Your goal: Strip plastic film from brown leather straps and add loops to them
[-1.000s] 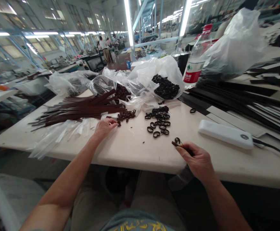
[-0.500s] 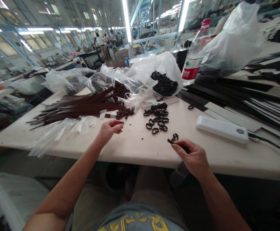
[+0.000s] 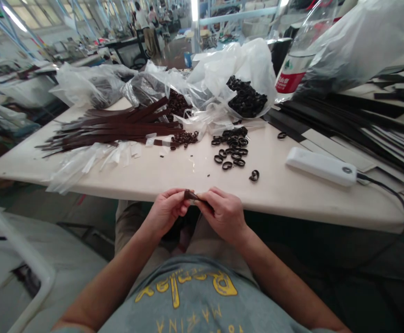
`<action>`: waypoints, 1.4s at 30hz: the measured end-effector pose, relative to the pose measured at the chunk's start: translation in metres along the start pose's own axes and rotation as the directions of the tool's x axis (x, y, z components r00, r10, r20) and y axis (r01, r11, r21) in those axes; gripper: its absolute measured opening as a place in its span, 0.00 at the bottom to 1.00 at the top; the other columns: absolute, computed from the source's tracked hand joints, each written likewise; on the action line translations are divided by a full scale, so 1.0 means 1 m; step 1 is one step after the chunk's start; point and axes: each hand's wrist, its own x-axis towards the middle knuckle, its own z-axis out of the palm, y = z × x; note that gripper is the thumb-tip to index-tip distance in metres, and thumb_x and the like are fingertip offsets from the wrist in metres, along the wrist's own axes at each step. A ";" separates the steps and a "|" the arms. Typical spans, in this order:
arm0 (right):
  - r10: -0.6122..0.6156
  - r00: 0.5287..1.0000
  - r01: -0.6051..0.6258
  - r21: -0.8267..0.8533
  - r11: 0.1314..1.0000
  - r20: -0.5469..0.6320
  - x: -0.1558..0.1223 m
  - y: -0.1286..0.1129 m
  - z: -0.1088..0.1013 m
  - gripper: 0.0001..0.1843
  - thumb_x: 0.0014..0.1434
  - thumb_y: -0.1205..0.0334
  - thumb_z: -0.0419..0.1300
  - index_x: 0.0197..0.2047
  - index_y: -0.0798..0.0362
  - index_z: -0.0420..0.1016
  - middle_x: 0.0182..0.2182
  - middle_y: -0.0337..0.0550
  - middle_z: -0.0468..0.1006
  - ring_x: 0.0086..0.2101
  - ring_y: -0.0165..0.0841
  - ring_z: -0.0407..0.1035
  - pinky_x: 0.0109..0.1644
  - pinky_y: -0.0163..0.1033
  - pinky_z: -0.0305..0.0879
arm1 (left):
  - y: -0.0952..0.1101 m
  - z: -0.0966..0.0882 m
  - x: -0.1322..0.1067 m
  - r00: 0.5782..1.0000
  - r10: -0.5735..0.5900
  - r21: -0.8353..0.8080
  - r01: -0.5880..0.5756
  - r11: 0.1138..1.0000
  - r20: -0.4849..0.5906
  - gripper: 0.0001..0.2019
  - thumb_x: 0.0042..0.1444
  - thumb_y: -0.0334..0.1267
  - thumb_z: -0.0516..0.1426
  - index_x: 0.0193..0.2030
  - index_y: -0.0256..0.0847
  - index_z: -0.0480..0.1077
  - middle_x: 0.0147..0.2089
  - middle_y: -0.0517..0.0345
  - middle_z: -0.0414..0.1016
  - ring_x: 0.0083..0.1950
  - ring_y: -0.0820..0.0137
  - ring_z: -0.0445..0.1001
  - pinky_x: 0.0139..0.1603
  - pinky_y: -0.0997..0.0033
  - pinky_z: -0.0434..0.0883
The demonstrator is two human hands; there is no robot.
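My left hand and my right hand meet just in front of the table's near edge. Pinched in the left fingers is a small brown loop. The right hand grips a dark brown strap, its end at the loop; whether it passes through I cannot tell. Most of the strap is hidden by the right hand. Beyond my hands lie a small pile of brown loops and a group of larger black loops. One curled black piece sits apart from them.
Brown straps lie fanned at left, with clear plastic strips before them. Plastic bags and a red-labelled bottle stand behind. At right are a white corded device and long black strips.
My left hand has come right and nearer with the brown loop. My right hand has moved left with the strap, so the two now meet. The view has tilted downward.
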 end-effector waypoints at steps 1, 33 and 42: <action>-0.007 1.000 0.007 0.007 1.000 0.016 -0.001 -0.001 0.000 0.13 0.68 0.59 0.54 0.35 0.52 0.77 0.27 0.41 0.74 0.28 0.31 0.67 0.34 0.35 0.60 | 0.001 -0.002 -0.001 1.000 -0.018 -0.006 0.018 1.000 0.013 0.12 0.41 0.37 0.70 0.32 0.34 0.79 0.23 0.58 0.76 0.20 0.81 0.69 0.20 0.86 0.66; -0.010 0.916 -0.035 0.104 0.994 0.401 -0.015 -0.021 0.024 0.15 0.70 0.58 0.50 0.35 0.54 0.72 0.28 0.42 0.78 0.28 0.32 0.70 0.32 0.35 0.58 | -0.021 -0.042 -0.044 0.992 0.122 0.270 -0.113 0.956 -0.018 0.12 0.46 0.40 0.68 0.39 0.40 0.82 0.23 0.60 0.74 0.22 0.79 0.65 0.23 0.80 0.63; 0.132 0.847 -0.185 0.054 0.981 0.515 -0.021 -0.019 0.018 0.10 0.66 0.58 0.58 0.47 0.53 0.73 0.37 0.44 0.81 0.34 0.35 0.74 0.36 0.36 0.61 | -0.010 -0.046 -0.045 0.960 0.227 0.252 -0.182 0.951 -0.164 0.12 0.43 0.42 0.67 0.35 0.38 0.82 0.22 0.60 0.72 0.20 0.78 0.63 0.20 0.78 0.61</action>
